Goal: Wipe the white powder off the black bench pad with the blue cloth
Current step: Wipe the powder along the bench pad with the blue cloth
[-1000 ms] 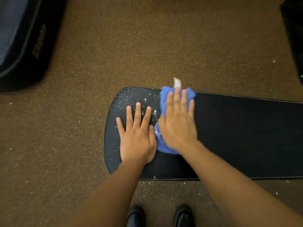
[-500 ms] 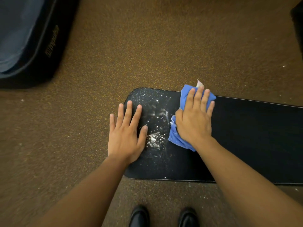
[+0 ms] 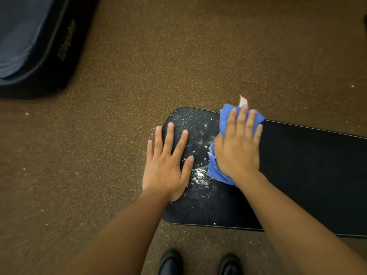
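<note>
The black bench pad runs from the middle to the right edge, its rounded end on the left. White powder is scattered over that end, thickest in a patch between my hands. My right hand presses flat on the crumpled blue cloth on the pad, fingers straight and reaching the far edge. A small white tag sticks out beyond the fingertips. My left hand lies flat on the pad's rounded end, fingers spread, partly over its left rim.
Brown speckled floor surrounds the pad, with white specks scattered on it. A dark padded piece of equipment with gold lettering sits at the upper left. My two black shoes stand just below the pad's near edge.
My right hand has slid the cloth to the right, uncovering smeared powder on the pad's end. My left hand has shifted left toward the rounded rim. The view has panned left.
</note>
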The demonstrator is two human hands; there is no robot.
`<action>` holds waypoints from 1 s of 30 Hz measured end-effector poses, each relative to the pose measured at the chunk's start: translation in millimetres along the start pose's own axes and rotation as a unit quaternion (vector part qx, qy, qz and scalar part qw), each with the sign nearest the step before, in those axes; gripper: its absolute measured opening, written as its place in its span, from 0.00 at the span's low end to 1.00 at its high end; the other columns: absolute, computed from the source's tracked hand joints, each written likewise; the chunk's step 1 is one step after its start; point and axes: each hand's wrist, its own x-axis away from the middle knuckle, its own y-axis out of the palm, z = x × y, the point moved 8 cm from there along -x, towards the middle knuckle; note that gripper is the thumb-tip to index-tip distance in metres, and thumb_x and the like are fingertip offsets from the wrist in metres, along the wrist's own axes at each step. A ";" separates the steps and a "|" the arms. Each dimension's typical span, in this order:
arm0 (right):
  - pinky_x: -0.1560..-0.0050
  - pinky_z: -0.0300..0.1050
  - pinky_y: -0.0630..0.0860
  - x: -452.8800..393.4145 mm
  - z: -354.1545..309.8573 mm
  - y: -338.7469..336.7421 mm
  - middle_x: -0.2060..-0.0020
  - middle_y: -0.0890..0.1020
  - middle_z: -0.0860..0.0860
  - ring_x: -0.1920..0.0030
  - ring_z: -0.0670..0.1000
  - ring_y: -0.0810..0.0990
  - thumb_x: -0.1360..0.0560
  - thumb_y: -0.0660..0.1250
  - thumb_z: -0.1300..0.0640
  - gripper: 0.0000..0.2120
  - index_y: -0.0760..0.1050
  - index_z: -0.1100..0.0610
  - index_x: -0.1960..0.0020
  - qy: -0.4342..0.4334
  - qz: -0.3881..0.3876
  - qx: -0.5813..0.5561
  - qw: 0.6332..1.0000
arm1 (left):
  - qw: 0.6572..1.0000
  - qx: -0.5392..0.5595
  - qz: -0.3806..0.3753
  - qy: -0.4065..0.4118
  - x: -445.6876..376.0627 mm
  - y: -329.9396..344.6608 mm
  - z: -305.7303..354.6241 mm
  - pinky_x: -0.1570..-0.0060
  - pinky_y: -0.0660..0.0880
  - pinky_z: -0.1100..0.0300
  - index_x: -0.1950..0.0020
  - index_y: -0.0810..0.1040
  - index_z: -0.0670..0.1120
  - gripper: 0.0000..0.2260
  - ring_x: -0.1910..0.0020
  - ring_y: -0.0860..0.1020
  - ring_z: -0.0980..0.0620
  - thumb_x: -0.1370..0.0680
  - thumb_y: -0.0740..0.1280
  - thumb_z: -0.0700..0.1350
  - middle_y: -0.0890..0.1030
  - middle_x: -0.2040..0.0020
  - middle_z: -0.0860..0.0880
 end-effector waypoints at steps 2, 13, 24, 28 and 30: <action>0.25 0.66 0.49 30.9 -27.6 5.8 0.22 0.48 0.63 0.22 0.63 0.44 0.23 0.44 0.47 0.34 0.47 0.63 0.22 -0.081 -0.003 0.021 0.996 | 1.000 -0.002 0.003 -0.001 -1.1 0.1 0.1 0.24 0.40 0.42 0.20 0.43 0.56 0.28 0.22 0.33 0.45 0.19 0.43 0.60 0.38 0.19 0.48; 0.27 0.67 0.50 10.1 7.3 -1.1 0.22 0.51 0.63 0.23 0.64 0.48 0.24 0.46 0.49 0.34 0.51 0.64 0.22 -0.005 0.016 0.003 1.000 | 1.000 -0.019 -0.003 0.000 -0.2 -1.4 3.3 0.24 0.38 0.41 0.20 0.40 0.55 0.27 0.23 0.31 0.45 0.18 0.41 0.60 0.36 0.20 0.47; 0.30 0.70 0.58 63.9 33.3 3.1 0.23 0.55 0.63 0.23 0.64 0.51 0.24 0.48 0.49 0.33 0.54 0.64 0.23 -0.082 -0.012 0.024 0.996 | 1.000 -0.010 0.004 0.001 -0.2 -1.2 2.6 0.24 0.39 0.41 0.20 0.41 0.56 0.27 0.23 0.32 0.45 0.18 0.42 0.59 0.37 0.19 0.48; 0.26 0.67 0.50 -6.9 -1.6 -2.7 0.23 0.52 0.64 0.23 0.65 0.48 0.26 0.44 0.49 0.35 0.52 0.65 0.23 0.032 0.022 -0.005 0.999 | 1.000 -0.008 0.006 0.001 -0.8 0.7 2.6 0.24 0.39 0.42 0.20 0.43 0.56 0.27 0.22 0.33 0.45 0.18 0.42 0.59 0.38 0.19 0.47; 0.26 0.66 0.50 18.6 -28.5 5.0 0.22 0.51 0.63 0.22 0.64 0.47 0.24 0.46 0.49 0.34 0.51 0.64 0.22 -0.035 0.018 0.014 0.999 | 1.000 -0.002 0.005 0.001 -0.8 0.9 1.7 0.24 0.41 0.42 0.20 0.44 0.56 0.27 0.22 0.34 0.45 0.18 0.43 0.59 0.39 0.19 0.47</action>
